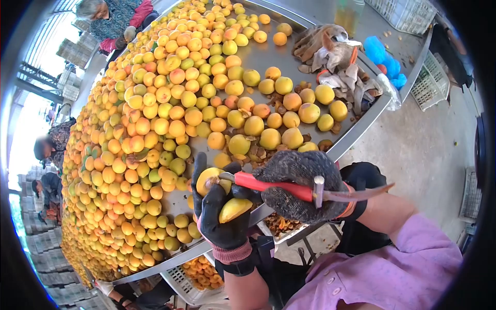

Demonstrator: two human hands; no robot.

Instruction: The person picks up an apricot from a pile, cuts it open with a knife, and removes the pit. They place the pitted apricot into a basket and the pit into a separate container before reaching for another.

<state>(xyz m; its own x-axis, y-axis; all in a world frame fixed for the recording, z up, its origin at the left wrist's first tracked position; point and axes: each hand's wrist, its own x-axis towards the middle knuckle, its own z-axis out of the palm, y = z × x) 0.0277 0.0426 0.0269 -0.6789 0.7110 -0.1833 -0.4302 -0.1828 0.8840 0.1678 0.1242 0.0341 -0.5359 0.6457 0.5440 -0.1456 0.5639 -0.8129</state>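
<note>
My left hand (pixel 219 214), in a black glove, grips a yellow apricot (pixel 212 178) that is split, with a second half (pixel 233 208) lower in the palm. My right hand (pixel 299 183), in a dark knitted glove, is closed around a red-handled cutting tool (pixel 274 187) whose metal tip touches the fruit. Both hands hover over the near rim of the metal table (pixel 356 132).
A large heap of yellow-orange apricots (pixel 155 129) covers the table. Crumpled gloves and rags (pixel 336 59) and a blue bag (pixel 382 54) lie at the far right. White crates (pixel 194 276) with fruit stand below the rim. Other people (pixel 116 18) work at the left side.
</note>
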